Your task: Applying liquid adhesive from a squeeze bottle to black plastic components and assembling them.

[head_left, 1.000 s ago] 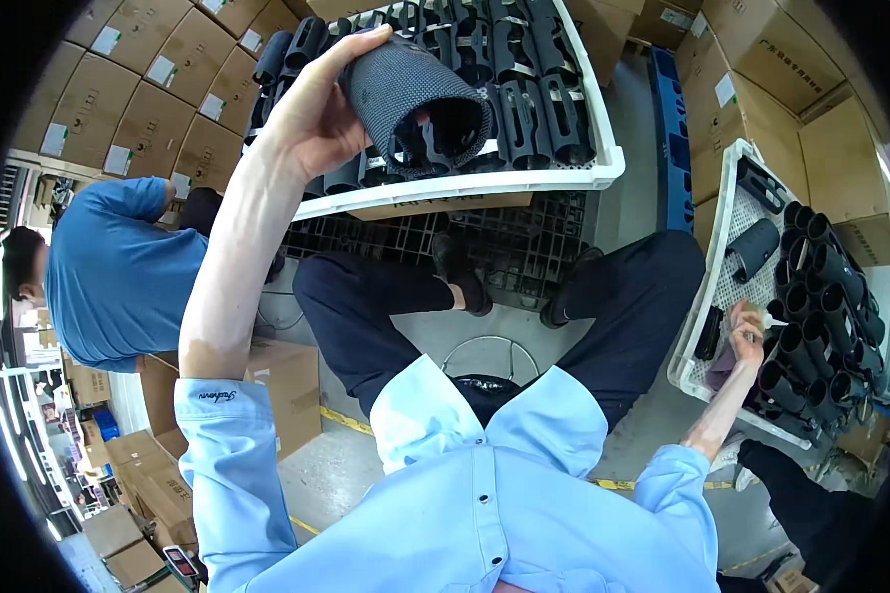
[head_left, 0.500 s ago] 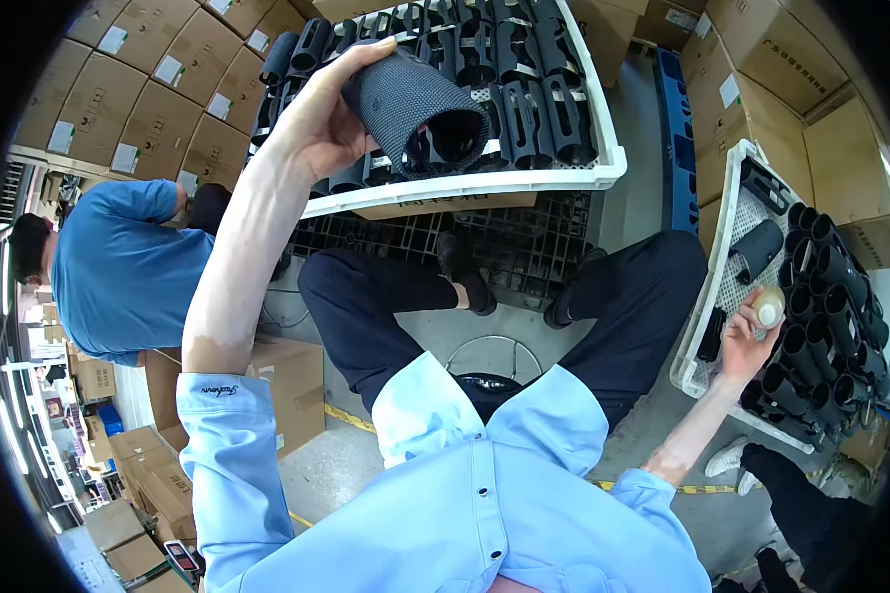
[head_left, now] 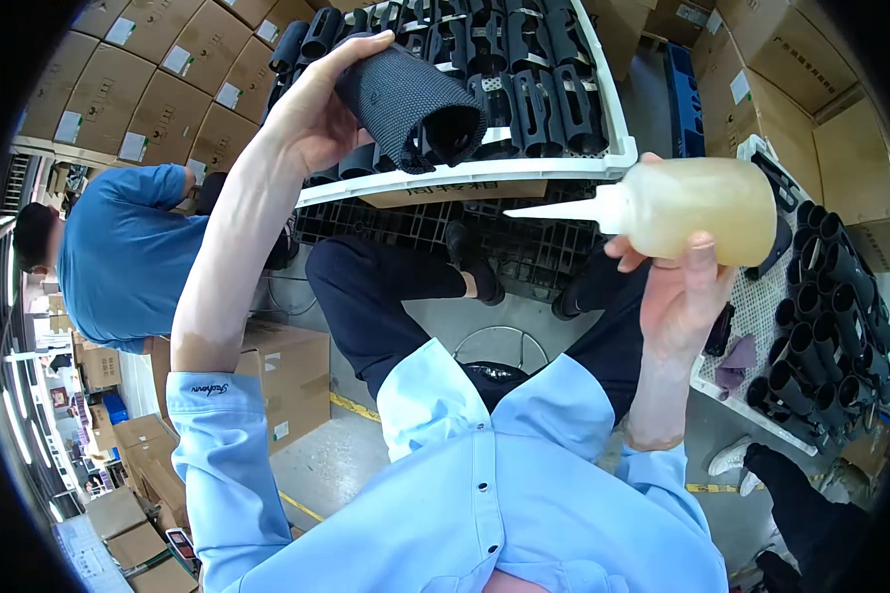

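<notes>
My left hand [head_left: 316,109] grips a dark mesh-covered cylinder [head_left: 402,107], its hollow end facing right and slightly toward me. It is held above the near edge of a white tray [head_left: 465,176]. Raised on the right, my right hand [head_left: 684,287] is closed around a translucent squeeze bottle [head_left: 707,210] of pale yellow contents. The bottle lies on its side, and its long white nozzle points left at the cylinder, with a small gap between them. Behind, the tray holds rows of black slotted housings [head_left: 536,109].
On the right, another white tray [head_left: 707,381] carries many black tubes [head_left: 826,326] and a purple cloth [head_left: 735,364]. Cardboard boxes [head_left: 89,89] are stacked far left and right. A person in a blue shirt [head_left: 133,257] bends at the left; dark-trousered legs [head_left: 801,504] show lower right.
My right hand has brought the squeeze bottle up and leftward from the right tray, turning its nozzle toward the cylinder. The left hand and cylinder have barely shifted. The purple cloth now shows.
</notes>
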Motion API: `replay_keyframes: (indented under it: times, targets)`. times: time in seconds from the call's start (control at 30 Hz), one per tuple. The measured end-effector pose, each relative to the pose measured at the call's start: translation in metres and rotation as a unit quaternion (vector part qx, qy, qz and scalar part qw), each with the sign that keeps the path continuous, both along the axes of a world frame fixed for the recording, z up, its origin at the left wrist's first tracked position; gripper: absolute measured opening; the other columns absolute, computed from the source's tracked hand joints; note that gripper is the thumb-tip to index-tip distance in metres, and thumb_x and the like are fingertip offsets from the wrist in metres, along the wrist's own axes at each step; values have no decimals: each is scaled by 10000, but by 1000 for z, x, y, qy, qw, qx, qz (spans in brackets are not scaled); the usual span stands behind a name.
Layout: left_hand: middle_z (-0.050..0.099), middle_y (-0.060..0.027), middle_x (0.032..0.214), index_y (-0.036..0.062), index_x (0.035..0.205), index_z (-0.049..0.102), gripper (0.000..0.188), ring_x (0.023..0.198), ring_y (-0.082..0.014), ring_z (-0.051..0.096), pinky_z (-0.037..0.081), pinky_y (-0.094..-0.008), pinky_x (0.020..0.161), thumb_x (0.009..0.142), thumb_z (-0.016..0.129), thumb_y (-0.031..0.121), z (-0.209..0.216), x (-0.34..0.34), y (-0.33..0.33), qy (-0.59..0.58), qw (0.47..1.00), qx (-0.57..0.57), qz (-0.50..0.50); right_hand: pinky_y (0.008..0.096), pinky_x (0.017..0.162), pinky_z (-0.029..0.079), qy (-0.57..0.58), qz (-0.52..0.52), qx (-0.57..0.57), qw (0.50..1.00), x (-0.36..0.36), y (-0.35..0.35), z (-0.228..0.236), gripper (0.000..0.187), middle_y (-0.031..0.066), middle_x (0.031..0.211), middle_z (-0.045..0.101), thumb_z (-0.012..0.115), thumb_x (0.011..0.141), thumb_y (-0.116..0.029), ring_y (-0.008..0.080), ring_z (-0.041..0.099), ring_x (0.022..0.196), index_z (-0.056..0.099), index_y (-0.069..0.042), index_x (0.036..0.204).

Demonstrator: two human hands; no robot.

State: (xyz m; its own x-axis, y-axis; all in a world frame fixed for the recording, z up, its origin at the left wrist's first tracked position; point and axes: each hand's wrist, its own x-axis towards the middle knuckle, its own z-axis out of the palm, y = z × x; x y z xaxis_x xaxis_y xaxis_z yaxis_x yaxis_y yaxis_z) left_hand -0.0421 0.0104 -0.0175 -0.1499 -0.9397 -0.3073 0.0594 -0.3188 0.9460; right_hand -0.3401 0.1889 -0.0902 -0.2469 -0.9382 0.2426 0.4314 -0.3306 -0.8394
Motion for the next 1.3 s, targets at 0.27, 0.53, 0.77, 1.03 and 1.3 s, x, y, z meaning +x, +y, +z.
replay_keyframes:
  times: [0.27, 0.53, 0.77, 1.03, 1.3]
  targets:
    - [574, -147, 1118, -98, 1333, 453, 850, 1062, -224, 641, 592, -242, 775, 772, 869, 385, 24, 26, 13, -48, 998, -22, 36, 379, 871, 610, -34, -18, -85, 996, 80, -28, -1, 767, 243, 1387, 545, 785, 838, -68, 332, 632, 1187, 352, -81, 1471]
    - [585, -157, 1134, -68, 1314, 454, 781, 1031, -255, 655, 597, -294, 801, 796, 844, 367, 23, 28, 6, -31, 999, 5, 33, 386, 935, 605, 151, -99, -154, 971, 89, -40, -3, 892, 138, 1375, 468, 893, 729, -68, 283, 626, 1135, 344, -74, 1431]
    - [633, -165, 1147, 15, 1248, 534, 585, 985, -259, 648, 546, -407, 854, 833, 791, 337, 22, 24, -6, -15, 995, 91, 24, 396, 957, 593, 181, -119, -153, 964, 93, -40, -9, 864, 125, 1383, 456, 889, 750, -126, 292, 613, 1135, 363, -68, 1434]
    - [630, -156, 1122, 16, 1245, 532, 609, 962, -252, 641, 542, -399, 842, 811, 813, 338, 24, 19, -4, -24, 996, 86, 18, 373, 928, 604, 226, -160, -240, 930, 97, -53, -17, 880, 127, 1385, 440, 898, 742, -137, 279, 608, 1143, 337, -60, 1416]
    - [615, -164, 1139, 19, 1259, 517, 643, 959, -252, 631, 538, -378, 825, 800, 823, 349, 25, 10, -1, -32, 997, 64, 27, 372, 937, 602, 243, -152, -240, 928, 96, -53, -17, 886, 127, 1370, 448, 902, 735, -131, 273, 609, 1147, 332, -58, 1409]
